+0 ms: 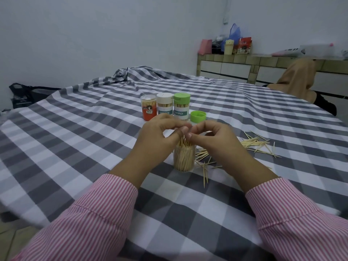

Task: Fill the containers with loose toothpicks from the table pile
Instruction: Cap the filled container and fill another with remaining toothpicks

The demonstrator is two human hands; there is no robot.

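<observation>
Two pink striped sleeves (pixel 90 219) reach over the checked cloth (pixel 79 129) on the tabletop. Both hands meet just above an open clear jar (pixel 184 159) that stands upright, packed with toothpicks. Left hand (pixel 160 136) has its fingers curled, thumb and finger tips pressed together, and the right hand (pixel 212 136) does the same. Each grip seems to pinch toothpicks over the jar mouth, but the tips are too small to tell for sure. Loose toothpicks (pixel 252 144) lie scattered to the right of the jar. Farther back stand three closed jars side by side: orange (pixel 148 108), white-lidded (pixel 165 105) and green-lidded (pixel 181 105). One loose green lid (pixel 198 116) sits near them.
</observation>
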